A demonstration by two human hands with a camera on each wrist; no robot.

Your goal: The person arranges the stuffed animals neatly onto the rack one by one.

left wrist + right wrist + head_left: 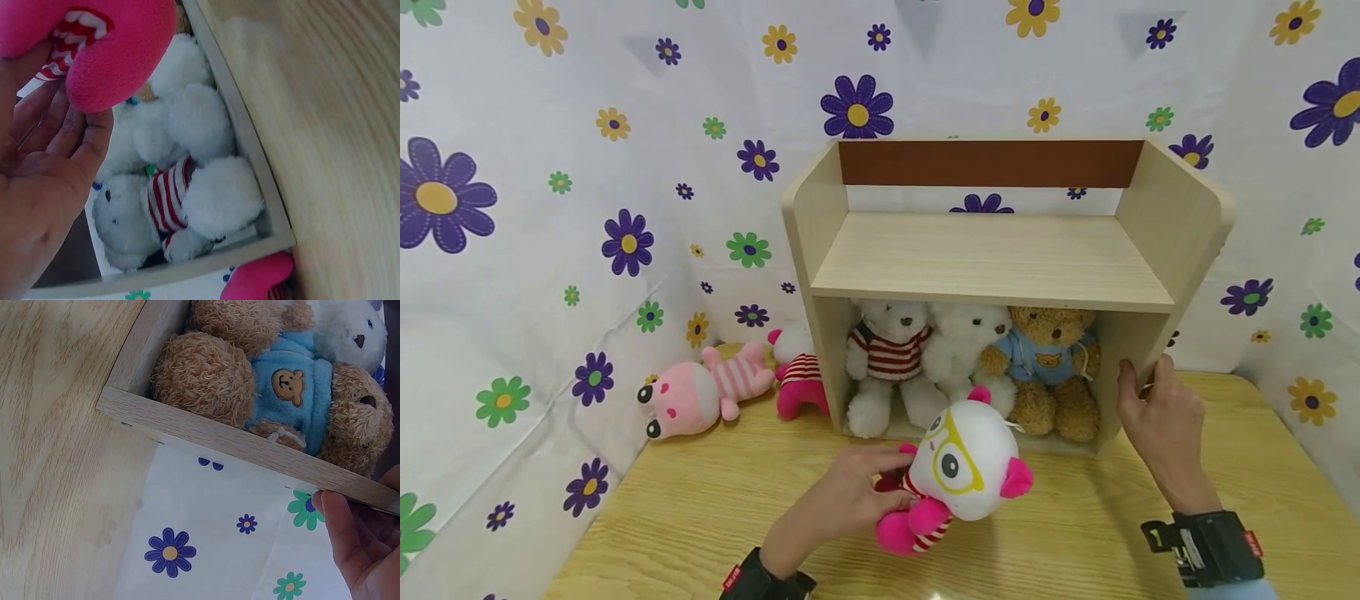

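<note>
My left hand (857, 492) holds a plush panda toy (981, 458) by its striped body, in front of the shelf. The toy has a white head, yellow glasses, pink ears and pink limbs, and it is tilted with its head to the right. My right hand (1168, 433) grips the right side panel of the small wooden shelf (992, 254), thumb on the inner side. In the lower compartment sit a white bear in a striped shirt (891, 358), a plain white bear (966, 346) and a brown bear in a blue hoodie (1048, 367).
A pink striped plush toy (700, 396) lies on the wooden table (715, 500) left of the shelf. Beside it another pink and white plush (797, 375) is partly hidden by the shelf's left panel. A white flowered cloth (647, 125) hangs behind.
</note>
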